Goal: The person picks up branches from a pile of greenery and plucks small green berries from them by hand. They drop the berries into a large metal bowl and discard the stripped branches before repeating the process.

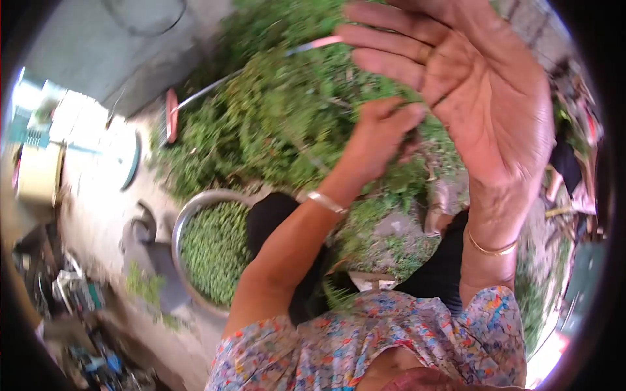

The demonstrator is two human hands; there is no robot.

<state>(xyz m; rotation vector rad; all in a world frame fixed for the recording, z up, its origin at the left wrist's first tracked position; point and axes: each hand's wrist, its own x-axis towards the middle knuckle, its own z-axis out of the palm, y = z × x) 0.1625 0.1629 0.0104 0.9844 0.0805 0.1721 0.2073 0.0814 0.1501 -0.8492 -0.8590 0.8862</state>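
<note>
Leafy stalks [274, 120]: heaped on floor [94, 225]. Left hand [386, 135]: curled by heap's near edge, grip too blurred to tell. Right hand [479, 104]: raised, grip apart. Basin [177, 242]: beside left knee [272, 212], seemingly for reach.

a broad, tangled heap of bushy, fine-leaved green plants [280, 111] lies spread across the ground, its foliage dense and blurred in places. just beside its near edge, to the left, a round, wide-mouthed silver metal basin [177, 251] sits upright, its right side partly hidden, holding a thick mass of small, rounded green pods [218, 251].
</note>
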